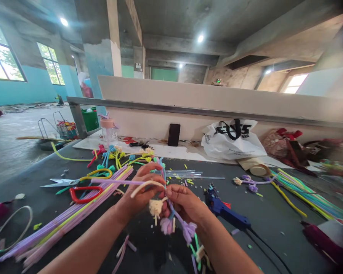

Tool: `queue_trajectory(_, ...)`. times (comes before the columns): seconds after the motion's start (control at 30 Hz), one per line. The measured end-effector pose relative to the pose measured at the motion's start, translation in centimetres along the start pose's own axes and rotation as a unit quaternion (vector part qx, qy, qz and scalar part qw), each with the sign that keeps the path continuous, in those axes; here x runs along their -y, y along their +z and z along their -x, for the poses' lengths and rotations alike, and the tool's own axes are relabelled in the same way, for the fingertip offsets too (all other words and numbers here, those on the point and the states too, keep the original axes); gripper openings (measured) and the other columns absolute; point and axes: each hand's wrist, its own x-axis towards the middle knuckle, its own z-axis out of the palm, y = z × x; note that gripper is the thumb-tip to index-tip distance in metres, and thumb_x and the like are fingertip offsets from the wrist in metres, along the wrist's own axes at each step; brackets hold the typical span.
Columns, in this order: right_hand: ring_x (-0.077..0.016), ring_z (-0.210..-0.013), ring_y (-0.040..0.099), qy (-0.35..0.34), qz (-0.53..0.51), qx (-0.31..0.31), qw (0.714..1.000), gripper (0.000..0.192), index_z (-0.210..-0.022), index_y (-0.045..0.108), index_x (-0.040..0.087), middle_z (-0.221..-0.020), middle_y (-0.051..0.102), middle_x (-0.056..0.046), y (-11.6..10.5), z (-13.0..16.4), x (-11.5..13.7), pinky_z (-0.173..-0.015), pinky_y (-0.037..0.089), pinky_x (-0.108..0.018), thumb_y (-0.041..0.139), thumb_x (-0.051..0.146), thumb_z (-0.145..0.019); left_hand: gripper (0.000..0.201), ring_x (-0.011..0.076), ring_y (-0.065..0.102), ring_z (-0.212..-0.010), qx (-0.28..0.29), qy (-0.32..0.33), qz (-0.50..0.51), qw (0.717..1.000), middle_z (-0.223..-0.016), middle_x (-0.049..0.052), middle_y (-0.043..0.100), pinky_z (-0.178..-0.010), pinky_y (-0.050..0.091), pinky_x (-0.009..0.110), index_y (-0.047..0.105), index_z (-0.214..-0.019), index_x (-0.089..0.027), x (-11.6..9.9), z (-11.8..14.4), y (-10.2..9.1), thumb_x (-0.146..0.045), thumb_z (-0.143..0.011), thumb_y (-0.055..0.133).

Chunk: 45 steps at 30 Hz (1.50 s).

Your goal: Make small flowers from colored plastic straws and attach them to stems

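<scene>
Both my hands meet over the middle of the dark tabletop, fingers closed on a small bunch of pipe-cleaner flowers. My left hand (138,192) pinches the stems, and a cream pipe cleaner (147,184) curves out across its fingers. With thumb and fingers pressed together, my right hand (185,199) grips the same stems at the centre. Below the fingers hang a cream flower (156,208), a pink flower (167,226) and a purple flower (189,231). A lilac pipe cleaner (117,182) runs leftward from the left hand. The exact grip points are partly hidden by the fingers.
Scissors (85,195) with red and yellow handles and a bundle of pipe cleaners (85,211) lie left. A blue glue gun (228,214) lies right, its cord trailing forward. Behind are finished flowers (117,156), clear glue sticks (185,174), a phone (174,134) and a white bag (231,140).
</scene>
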Motion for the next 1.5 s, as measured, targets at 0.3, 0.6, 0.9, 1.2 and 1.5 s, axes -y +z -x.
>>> queue_trajectory(0.3, -0.0088, -0.042, 0.053, -0.034, 0.068, -0.089, 0.993, 0.024, -0.071, 0.061, 0.013, -0.052, 0.060, 0.001, -0.2, -0.5, -0.3, -0.043, 0.041, -0.019, 0.068, 0.036, -0.066, 0.009, 0.0189, 0.058, -0.084, -0.033, -0.097, 0.125, 0.987, -0.080, 0.006, 0.063, -0.079, 0.043, 0.029, 0.065, -0.069, -0.017, 2.5, 0.3, 1.6, -0.025, -0.071, 0.064)
queue_trajectory(0.6, -0.0084, -0.037, 0.043, -0.121, 0.370, -0.214, 0.896, 0.028, -0.050, 0.052, 0.017, -0.043, 0.048, 0.005, 0.4, -0.6, -0.5, -0.038, 0.030, -0.019, 0.051, 0.031, -0.074, 0.008, 0.0165, 0.057, -0.062, -0.038, -0.200, 0.122, 0.971, -0.061, 0.002, 0.062, -0.061, 0.043, 0.025, 0.064, -0.060, -0.016, 1.3, -0.1, 2.1, -0.023, -0.065, 0.064)
queue_trajectory(0.9, -0.0132, -0.055, 0.049, -0.276, 0.741, -0.251, 0.558, 0.018, -0.061, 0.056, 0.017, -0.058, 0.057, -0.003, 1.6, 0.4, -1.2, -0.056, 0.031, -0.024, 0.045, 0.012, -0.074, 0.012, 0.0154, 0.054, -0.063, -0.085, -0.279, 0.153, 0.944, -0.059, 0.001, 0.060, -0.060, 0.041, 0.024, 0.063, -0.058, -0.015, 0.9, 0.7, 3.6, -0.024, -0.065, 0.062)
queue_trajectory(1.2, -0.0060, -0.036, 0.037, -0.033, 0.166, -0.116, 0.979, 0.030, -0.055, 0.053, 0.016, -0.044, 0.047, 0.004, 0.9, -0.1, 0.5, -0.036, 0.027, -0.018, 0.058, 0.040, -0.071, 0.019, 0.0091, 0.051, -0.053, -0.022, -0.269, 0.411, 0.871, -0.056, 0.000, 0.055, -0.055, 0.041, 0.022, 0.059, -0.061, -0.012, 1.5, 0.5, 2.5, -0.027, -0.064, 0.071)
queue_trajectory(1.5, -0.0035, -0.030, 0.020, 0.001, 0.197, -0.142, 0.970, 0.024, -0.056, 0.054, 0.017, -0.037, 0.033, 0.010, 0.7, -0.1, 0.7, -0.033, 0.012, -0.019, 0.063, 0.039, -0.062, 0.016, 0.0094, 0.051, -0.053, 0.010, -0.269, 0.398, 0.877, -0.057, 0.001, 0.058, -0.055, 0.038, 0.023, 0.063, -0.061, -0.011, 1.3, 0.6, 2.4, -0.025, -0.064, 0.070)
